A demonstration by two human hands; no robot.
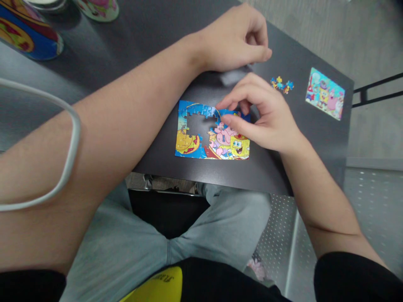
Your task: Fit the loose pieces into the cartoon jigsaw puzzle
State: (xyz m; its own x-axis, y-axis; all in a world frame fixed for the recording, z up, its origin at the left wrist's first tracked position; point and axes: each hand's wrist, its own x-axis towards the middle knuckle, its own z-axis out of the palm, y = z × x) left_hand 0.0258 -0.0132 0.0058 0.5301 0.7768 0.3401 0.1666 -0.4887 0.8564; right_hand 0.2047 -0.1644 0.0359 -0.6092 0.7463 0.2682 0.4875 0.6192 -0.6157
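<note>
A small cartoon jigsaw puzzle (201, 142) lies on the dark table (132, 50), with a gap in its upper middle. My right hand (264, 113) rests on the puzzle's upper right corner, thumb and forefinger pinched on a blue puzzle piece (228, 112) at the gap's right edge. My left hand (236, 37) lies curled on the table just behind the puzzle, fingers folded in; what they hold, if anything, is hidden. My left forearm crosses the table from the lower left.
A few loose puzzle pieces (282, 84) lie right of my hands. A small reference picture card (325, 93) sits near the table's right corner. Colourful tins (28, 31) stand at the far left. A white cable (71, 142) crosses my left arm. My knees are under the table edge.
</note>
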